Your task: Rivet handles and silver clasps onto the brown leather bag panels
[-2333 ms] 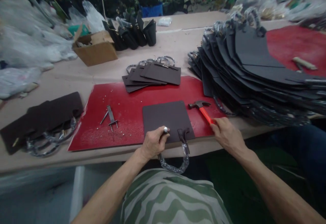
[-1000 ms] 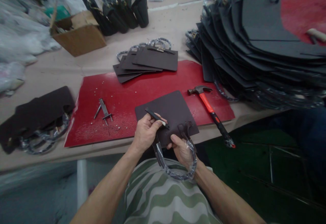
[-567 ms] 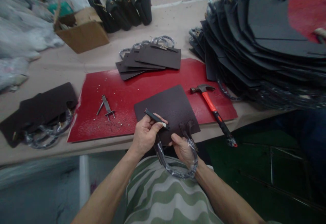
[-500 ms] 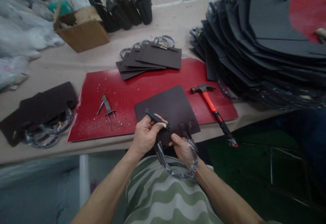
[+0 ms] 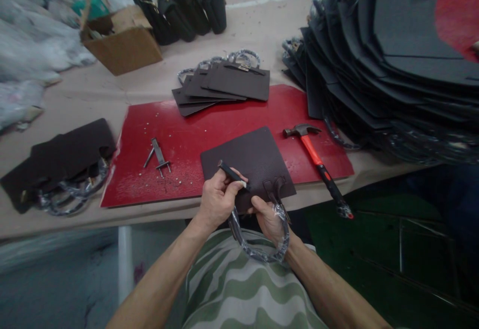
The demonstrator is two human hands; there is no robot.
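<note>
Currently the left hand (image 5: 217, 198) pinches a slim black tool (image 5: 227, 169) over the brown bag panel (image 5: 247, 149); the right hand (image 5: 268, 219) pinches that panel's near edge, 1 claw hammer (image 5: 312, 151) nearby.

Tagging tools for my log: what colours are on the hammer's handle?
The hammer's handle is orange-red at the top, mostly black below; best seen in the head view.
</note>
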